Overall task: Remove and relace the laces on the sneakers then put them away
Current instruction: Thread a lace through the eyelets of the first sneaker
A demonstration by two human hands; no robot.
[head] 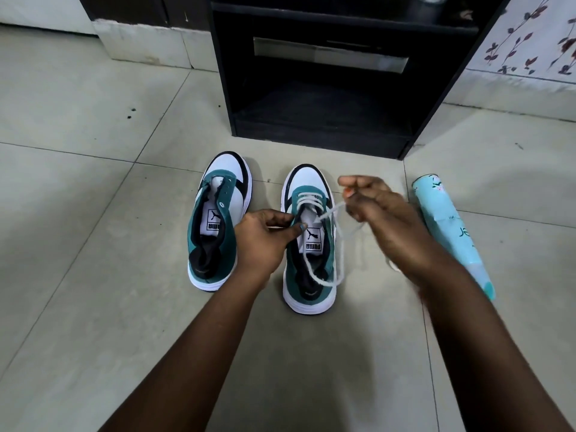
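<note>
Left hand [265,236] pinched the right sneaker's [310,241] eyelet edge; right hand [374,207] gripped the lace [330,213] — best drawn snug, untwisted, before the next eyelet.

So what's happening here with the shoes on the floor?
A person is working a white lace on the right-hand teal, white and black sneaker. The left hand steadies it at the tongue; the right hand pinches the lace. The matching left-hand sneaker has no lace.
</note>
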